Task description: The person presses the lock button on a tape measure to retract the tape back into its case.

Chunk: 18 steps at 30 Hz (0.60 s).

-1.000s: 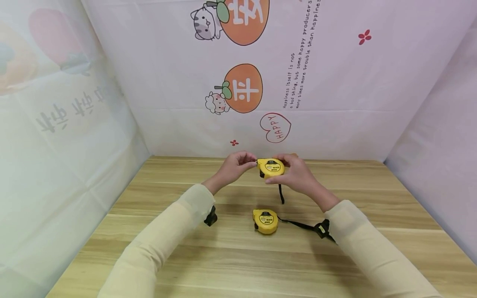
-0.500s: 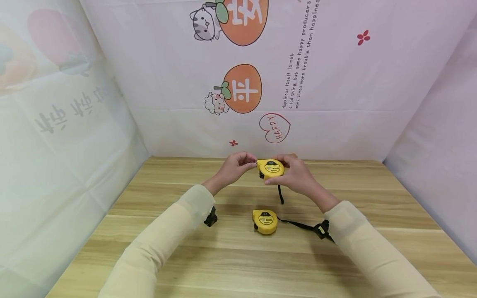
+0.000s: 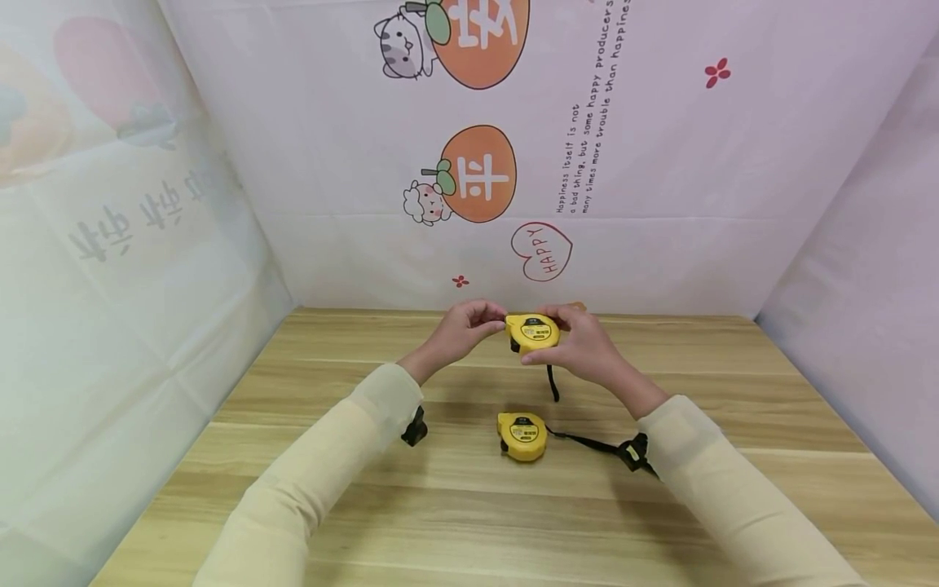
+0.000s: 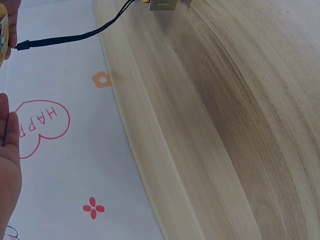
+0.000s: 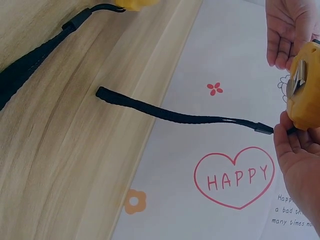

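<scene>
A yellow tape measure (image 3: 535, 333) with a black button is held up over the back of the table, its label towards the head camera. My right hand (image 3: 585, 344) grips its case from the right, thumb below and fingers behind. From the left, the thumb and index finger of my left hand (image 3: 468, 326) pinch the small end hook at its mouth. A black wrist strap (image 5: 175, 117) dangles from the case, and a metal belt clip (image 5: 298, 78) shows on its back in the right wrist view. Only part of the left hand (image 4: 7, 150) shows in the left wrist view.
A second yellow tape measure (image 3: 523, 438) lies on the wooden table (image 3: 469, 522) nearer to me, its black strap (image 3: 591, 443) stretching right. Dark wrist-worn devices (image 3: 415, 426) hang below the forearms. Printed white cloth (image 3: 367, 253) walls off the back and both sides.
</scene>
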Tool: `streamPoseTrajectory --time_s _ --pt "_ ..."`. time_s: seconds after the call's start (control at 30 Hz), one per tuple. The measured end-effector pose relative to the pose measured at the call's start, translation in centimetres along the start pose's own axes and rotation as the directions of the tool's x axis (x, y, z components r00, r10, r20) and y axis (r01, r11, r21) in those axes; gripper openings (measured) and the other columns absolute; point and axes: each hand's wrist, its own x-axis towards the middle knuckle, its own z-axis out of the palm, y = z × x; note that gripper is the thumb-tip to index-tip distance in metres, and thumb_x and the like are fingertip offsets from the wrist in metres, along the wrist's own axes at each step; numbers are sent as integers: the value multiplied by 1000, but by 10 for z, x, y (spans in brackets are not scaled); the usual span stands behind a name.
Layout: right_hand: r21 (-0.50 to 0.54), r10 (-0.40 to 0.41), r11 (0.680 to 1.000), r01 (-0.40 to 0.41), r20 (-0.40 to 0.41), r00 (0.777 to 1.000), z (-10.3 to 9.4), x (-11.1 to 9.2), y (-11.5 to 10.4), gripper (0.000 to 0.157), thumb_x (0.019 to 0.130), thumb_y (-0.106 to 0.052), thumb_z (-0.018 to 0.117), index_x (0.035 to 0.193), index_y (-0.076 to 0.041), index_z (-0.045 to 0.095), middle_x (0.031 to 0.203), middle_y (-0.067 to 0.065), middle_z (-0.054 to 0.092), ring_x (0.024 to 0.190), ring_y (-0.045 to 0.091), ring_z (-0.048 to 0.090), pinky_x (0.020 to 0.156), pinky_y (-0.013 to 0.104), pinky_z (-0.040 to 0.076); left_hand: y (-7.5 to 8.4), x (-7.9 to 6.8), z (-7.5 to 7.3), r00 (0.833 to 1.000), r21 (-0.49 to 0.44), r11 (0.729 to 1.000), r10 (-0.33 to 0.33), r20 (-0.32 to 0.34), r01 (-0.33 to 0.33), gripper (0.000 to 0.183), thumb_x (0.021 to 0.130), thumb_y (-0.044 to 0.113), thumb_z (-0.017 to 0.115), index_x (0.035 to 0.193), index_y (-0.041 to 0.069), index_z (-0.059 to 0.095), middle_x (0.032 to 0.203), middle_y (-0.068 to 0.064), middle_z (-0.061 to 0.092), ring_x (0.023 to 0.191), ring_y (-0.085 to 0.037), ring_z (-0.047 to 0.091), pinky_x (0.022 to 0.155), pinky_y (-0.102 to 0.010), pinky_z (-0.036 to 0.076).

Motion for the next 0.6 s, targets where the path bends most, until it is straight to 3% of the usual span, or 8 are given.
streamPoseTrajectory --time_s 0.27,0.6 --pt "-2 0 1000 0 6 1000 1 0 -1 74 66 -32 92 123 0 58 115 10 61 104 26 58 86 41 50 0 0 0 1000 -7 1000 -9 10 9 16 96 9 62 109 0 65 101 -7 66 92 -22 63 83 -35 53" --pt "-1 4 1000 -4 9 1000 1 -1 -1 74 67 -32 91 124 0 57 116 11 60 107 27 58 87 42 50 -3 -2 0 1000 -21 1000 -5 28 6 22 97 13 62 115 2 64 104 -6 66 95 -18 62 83 -30 52"
